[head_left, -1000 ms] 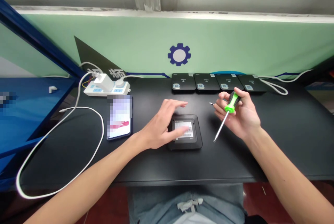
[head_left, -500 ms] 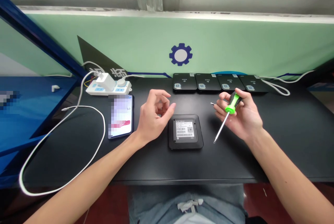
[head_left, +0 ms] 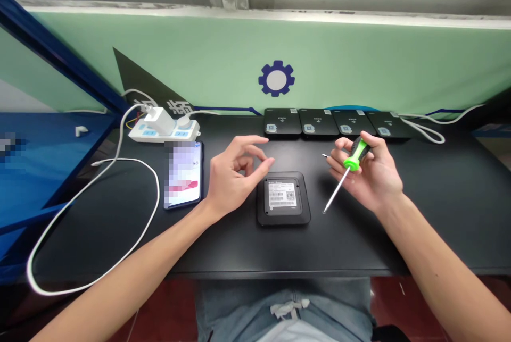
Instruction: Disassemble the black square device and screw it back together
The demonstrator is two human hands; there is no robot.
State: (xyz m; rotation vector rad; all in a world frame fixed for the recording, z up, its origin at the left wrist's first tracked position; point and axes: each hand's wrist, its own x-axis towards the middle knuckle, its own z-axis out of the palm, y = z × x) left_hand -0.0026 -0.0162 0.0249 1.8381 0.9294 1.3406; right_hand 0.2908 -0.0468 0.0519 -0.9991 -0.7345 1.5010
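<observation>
My right hand point(head_left: 365, 172) grips a screwdriver by its green and black handle point(head_left: 356, 155). Its thin metal shaft point(head_left: 337, 189) slants down and left, with the tip above the table. A small metal tip of something point(head_left: 324, 155) pokes out by the fingers of that hand; what it belongs to is hidden. My left hand point(head_left: 237, 174) is held with curved fingers, thumb and fingertips apart and nothing between them. Just right of it, a square black box point(head_left: 283, 198) with a white printed label lies flat on the black table point(head_left: 319, 251).
Several similar black boxes point(head_left: 282, 121) stand in a row along the back. A phone point(head_left: 184, 174) with a lit screen lies left of my left hand. Behind it is a white power strip point(head_left: 139, 132) with a plugged-in charger point(head_left: 159, 120); a white cable point(head_left: 91, 284) loops across the left side.
My left fingers have stretched out a little towards the right. The screwdriver's tip has swung slightly left and up. The whole view has shifted a little; the square box stays in place.
</observation>
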